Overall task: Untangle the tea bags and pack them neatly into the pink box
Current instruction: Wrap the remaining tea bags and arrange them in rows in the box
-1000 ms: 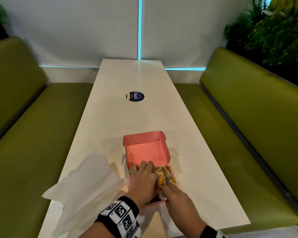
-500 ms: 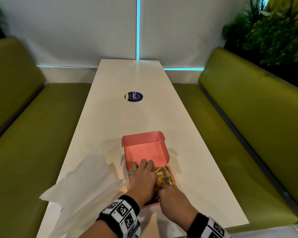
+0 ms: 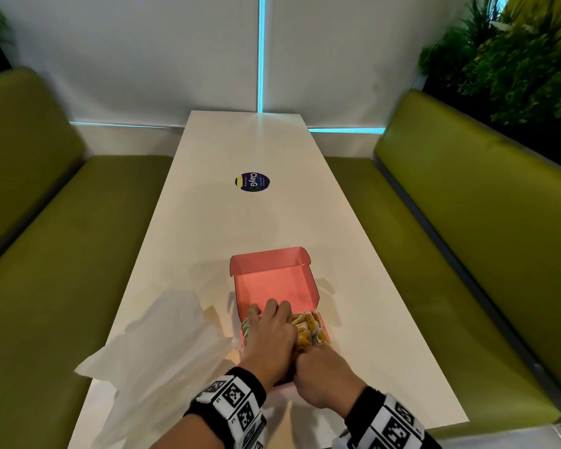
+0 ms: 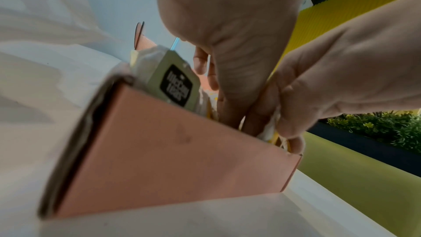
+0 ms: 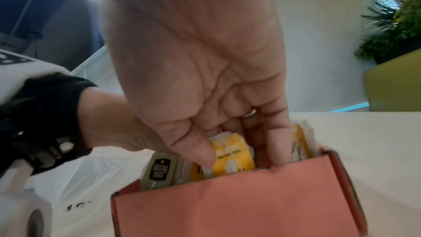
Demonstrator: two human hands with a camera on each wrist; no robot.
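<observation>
Both hands (image 3: 300, 350) pinched among the light, soft, crushable tea bags (image 5: 232, 156) in the box (image 3: 274, 280), best gripped by their paper edges.

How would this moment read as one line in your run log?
stage: packing | left hand: in pink box, on tea bags | right hand: fingers among yellow bags | lid: open
</observation>
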